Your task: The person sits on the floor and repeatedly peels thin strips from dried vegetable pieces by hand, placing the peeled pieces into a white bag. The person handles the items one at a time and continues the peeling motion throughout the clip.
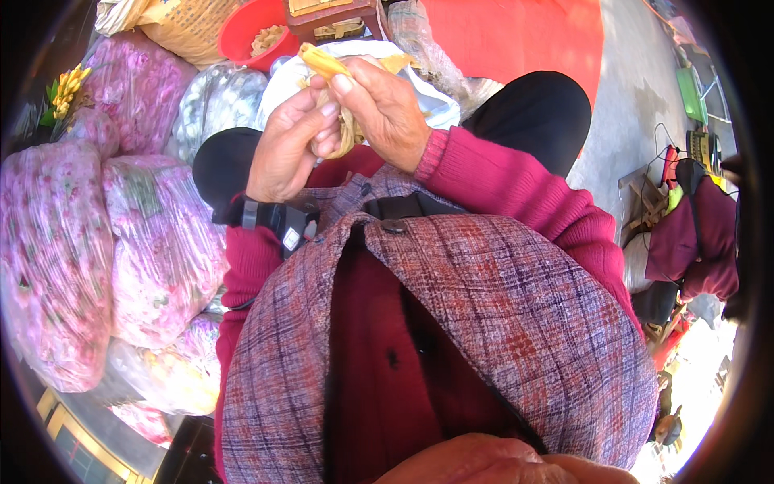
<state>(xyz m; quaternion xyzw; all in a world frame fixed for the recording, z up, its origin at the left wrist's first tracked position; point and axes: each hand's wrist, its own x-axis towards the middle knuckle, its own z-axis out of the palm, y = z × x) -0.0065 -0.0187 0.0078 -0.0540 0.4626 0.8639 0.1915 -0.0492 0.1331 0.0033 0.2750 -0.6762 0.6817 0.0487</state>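
Observation:
My left hand (296, 136) and my right hand (387, 109) meet above my lap. Between them is a yellow rolled piece (323, 60), perhaps paper or dried husk. My right thumb presses on its side, and its upper end sticks out past my fingers. Tan, straw-like strands (344, 139) hang below, gripped in my left fingers; whether they join the yellow roll cannot be made out. Under my hands a white plastic sheet or bag (444, 103) spreads between my knees. Another flat yellow piece (396, 62) shows behind my right hand.
Clear bags of pink artificial flowers (163, 254) crowd my left side. Ahead stand a red plastic basin (236, 36) with tan pieces inside and a dark wooden stool (326, 21). Red sheeting (520, 36) covers floor at front right. Maroon clothing (695, 236) is at far right.

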